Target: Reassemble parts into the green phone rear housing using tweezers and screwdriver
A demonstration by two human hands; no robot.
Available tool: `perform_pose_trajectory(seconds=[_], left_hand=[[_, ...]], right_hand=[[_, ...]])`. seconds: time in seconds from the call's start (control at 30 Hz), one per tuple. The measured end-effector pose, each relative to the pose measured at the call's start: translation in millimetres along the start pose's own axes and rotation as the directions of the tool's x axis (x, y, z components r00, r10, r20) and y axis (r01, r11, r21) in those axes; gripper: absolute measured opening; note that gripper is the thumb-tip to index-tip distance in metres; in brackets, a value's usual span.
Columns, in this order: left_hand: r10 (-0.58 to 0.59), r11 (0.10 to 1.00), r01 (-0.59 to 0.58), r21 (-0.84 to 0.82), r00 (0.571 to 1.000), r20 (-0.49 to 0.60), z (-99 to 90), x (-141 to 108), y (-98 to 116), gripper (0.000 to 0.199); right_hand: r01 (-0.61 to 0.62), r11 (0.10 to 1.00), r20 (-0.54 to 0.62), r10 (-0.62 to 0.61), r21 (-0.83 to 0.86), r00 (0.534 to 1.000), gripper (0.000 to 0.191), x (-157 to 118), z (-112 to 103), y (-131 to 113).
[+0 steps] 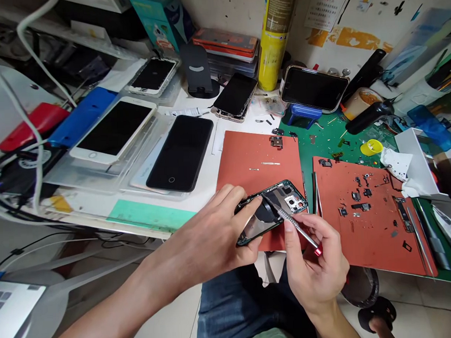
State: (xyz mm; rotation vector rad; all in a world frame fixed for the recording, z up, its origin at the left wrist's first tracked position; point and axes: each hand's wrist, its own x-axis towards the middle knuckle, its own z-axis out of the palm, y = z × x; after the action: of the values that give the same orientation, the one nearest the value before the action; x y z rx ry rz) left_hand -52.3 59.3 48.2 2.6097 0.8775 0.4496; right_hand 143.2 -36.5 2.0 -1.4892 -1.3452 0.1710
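Observation:
My left hand (227, 228) grips a dark phone housing (257, 227) by its near-left end, tilted over the front edge of an orange mat. The housing lies open, showing a round black coil (264, 212) and a camera cut-out at its far end. One left finger presses near the coil. Held like a pen in my right hand (315, 257) is a thin metal tool with a knurled grip and red end (299, 230). Its tip reaches into the housing beside the coil; whether it is a blade or a driver I cannot tell.
Small phone parts (361, 207) are scattered over the right orange mat (384, 252). A few parts lie on the left mat (236, 159). Several phones, including a black one (180, 153), rest to the left. Behind stand a yellow can (273, 54) and a propped phone (314, 88).

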Motion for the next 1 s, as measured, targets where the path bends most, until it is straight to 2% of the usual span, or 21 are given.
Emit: perform_pose_trajectory(seconds=[0.53,0.7,1.0], left_hand=[[-0.004,0.999,0.005,-0.053,1.0,0.021,-1.7,-0.5,-2.3,0.034],[-0.033,0.998,0.036,-0.055,0.998,0.056,-2.4,0.7,-1.6,0.034],[-0.009,0.999,0.011,-0.042,0.999,0.039,0.0,-0.4,-2.5,0.036]], right_hand=[[0.02,1.0,0.011,-0.02,-0.019,1.0,0.042,2.6,1.5,-1.1],[0.105,0.994,-0.023,-0.106,-0.04,0.994,0.039,4.1,3.0,0.5],[0.131,0.99,-0.023,-0.133,-0.058,0.991,0.036,7.3,3.6,-1.4]])
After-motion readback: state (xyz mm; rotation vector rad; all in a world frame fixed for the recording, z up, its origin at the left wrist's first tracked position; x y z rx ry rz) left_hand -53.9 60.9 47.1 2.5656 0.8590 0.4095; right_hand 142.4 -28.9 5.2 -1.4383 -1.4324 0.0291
